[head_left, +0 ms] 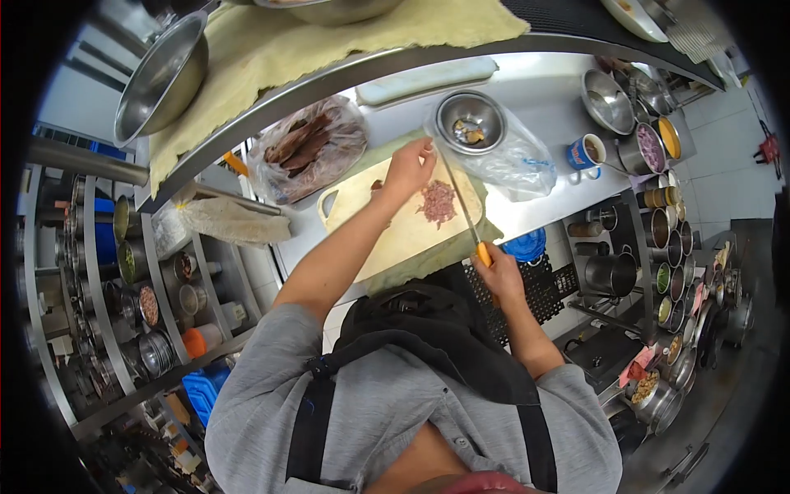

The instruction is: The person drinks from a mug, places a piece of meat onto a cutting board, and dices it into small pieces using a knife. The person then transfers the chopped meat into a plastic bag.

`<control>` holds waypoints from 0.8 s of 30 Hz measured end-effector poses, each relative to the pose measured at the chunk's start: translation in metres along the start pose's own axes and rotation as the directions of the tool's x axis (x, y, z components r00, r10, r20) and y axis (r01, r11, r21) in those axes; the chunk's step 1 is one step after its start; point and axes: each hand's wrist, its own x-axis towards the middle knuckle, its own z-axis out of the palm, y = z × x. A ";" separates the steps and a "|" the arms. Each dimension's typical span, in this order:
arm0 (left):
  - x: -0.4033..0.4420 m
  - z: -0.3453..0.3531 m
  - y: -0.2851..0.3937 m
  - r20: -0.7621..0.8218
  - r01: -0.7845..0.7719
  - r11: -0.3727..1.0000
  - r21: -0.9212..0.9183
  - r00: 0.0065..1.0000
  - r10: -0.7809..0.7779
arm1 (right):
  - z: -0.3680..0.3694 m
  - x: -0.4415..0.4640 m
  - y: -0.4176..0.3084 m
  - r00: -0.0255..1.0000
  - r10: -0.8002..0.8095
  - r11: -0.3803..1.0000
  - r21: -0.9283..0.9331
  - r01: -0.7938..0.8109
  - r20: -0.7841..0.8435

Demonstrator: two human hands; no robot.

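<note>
My right hand (498, 273) is wrapped round the orange handle of a kitchen knife (462, 196). Its long blade slants up and away across a pale cutting board (362, 235). At the far end of the blade, my left hand (410, 171) has its fingers bent together at the tip, seemingly pinching it. Between my left wrist and the blade lies a small pile of chopped reddish meat (438, 203). A small dark piece (377, 186) shows beside my left forearm, partly hidden. Under the board is a greenish cloth (395, 276).
Behind the board stand a plastic bag of dark meat (309, 140) and a steel bowl (471, 122) on a clear plastic bag (527, 165). A blue cup (586, 153) is at the right. A metal shelf edge (329, 72) crosses above; racks of pots flank both sides.
</note>
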 end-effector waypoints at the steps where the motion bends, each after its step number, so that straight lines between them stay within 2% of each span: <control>1: 0.022 0.009 -0.005 0.061 0.126 0.992 0.020 0.990 -0.127 | -0.004 -0.004 -0.004 0.998 0.057 0.998 -0.022 -0.056 0.041; 2: 0.041 0.017 -0.010 0.118 0.248 0.968 0.049 0.960 -0.252 | -0.009 -0.009 -0.004 0.990 0.112 0.993 -0.045 -0.109 0.080; 3: 0.056 0.029 -0.020 0.114 0.232 0.972 0.043 0.965 -0.236 | -0.004 -0.013 0.009 0.999 0.018 0.998 -0.060 -0.017 0.029; 5: 0.081 0.046 -0.033 0.242 0.560 0.823 0.097 0.788 -0.565 | -0.008 -0.016 0.014 0.997 -0.078 0.993 -0.087 0.079 0.017; 6: 0.088 0.051 -0.033 0.240 0.549 0.831 0.093 0.797 -0.554 | -0.010 -0.016 0.014 0.994 -0.102 0.990 -0.099 0.104 0.032; 8: 0.091 0.054 -0.017 0.110 0.514 0.779 0.359 0.806 -0.582 | -0.017 -0.016 0.017 0.994 -0.100 0.991 -0.080 0.103 0.042; 9: 0.092 0.053 -0.009 0.084 0.580 0.751 0.317 0.771 -0.631 | -0.021 -0.016 0.020 0.992 -0.104 0.990 -0.085 0.109 0.069; 10: 0.097 0.055 -0.006 0.085 0.572 0.754 0.323 0.776 -0.625 | -0.023 -0.015 0.023 0.990 -0.110 0.989 -0.088 0.118 0.093; 12: 0.104 0.060 -0.002 0.237 0.742 0.654 0.150 0.615 -0.752 | -0.030 -0.012 0.032 0.990 -0.117 0.990 -0.074 0.123 0.085; 13: 0.105 0.065 -0.005 0.240 0.737 0.656 0.163 0.615 -0.751 | -0.036 -0.012 0.032 0.988 -0.110 0.990 -0.077 0.119 0.110; 15: 0.106 0.075 -0.009 0.074 0.736 0.669 0.103 0.665 -0.743 | -0.045 -0.011 0.039 0.985 -0.104 0.990 -0.076 0.115 0.137; 16: 0.108 0.082 -0.021 0.067 0.736 0.669 0.104 0.666 -0.743 | -0.047 -0.009 0.045 0.982 -0.132 0.988 -0.065 0.142 0.134; 18: 0.109 0.090 -0.052 -0.066 0.605 0.767 0.213 0.793 -0.606 | -0.053 -0.004 0.054 0.975 -0.171 0.983 -0.044 0.179 0.144; 19: 0.111 0.084 -0.051 -0.074 0.610 0.760 0.224 0.788 -0.611 | -0.057 0.000 0.057 0.967 -0.193 0.975 -0.077 0.208 0.168; 21: 0.114 0.072 -0.049 -0.052 0.602 0.798 0.028 0.798 -0.600 | -0.062 0.006 0.062 0.950 -0.244 0.960 -0.093 0.265 0.196; 22: 0.117 0.060 -0.031 -0.053 0.605 0.796 0.039 0.796 -0.603 | -0.064 0.009 0.064 0.949 -0.244 0.961 -0.082 0.264 0.198; 24: 0.128 0.030 0.015 -0.073 0.635 0.767 -0.097 0.764 -0.641 | -0.069 0.016 0.067 0.948 -0.232 0.962 -0.094 0.257 0.218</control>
